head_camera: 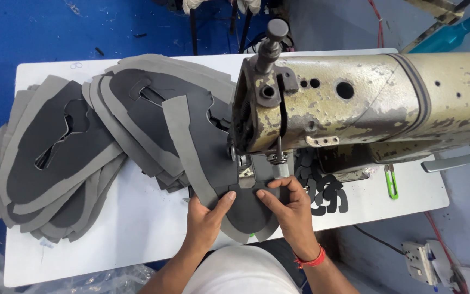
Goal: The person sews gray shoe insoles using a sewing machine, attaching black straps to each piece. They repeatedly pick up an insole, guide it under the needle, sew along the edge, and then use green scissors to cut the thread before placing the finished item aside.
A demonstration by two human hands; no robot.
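Observation:
A dark grey shoe-upper piece with a lighter grey border lies under the needle area of an old cream sewing machine. My left hand presses flat on the piece's near left edge, fingers together. My right hand rests on the piece's right side, just below the presser foot, with a red thread band on its wrist. Both hands hold the piece down on the white table.
A large fanned stack of the same grey pieces covers the table's left half. Small dark cut-out parts and green snips lie right of the machine. Blue floor surrounds the table; clear plastic bags sit at the bottom left.

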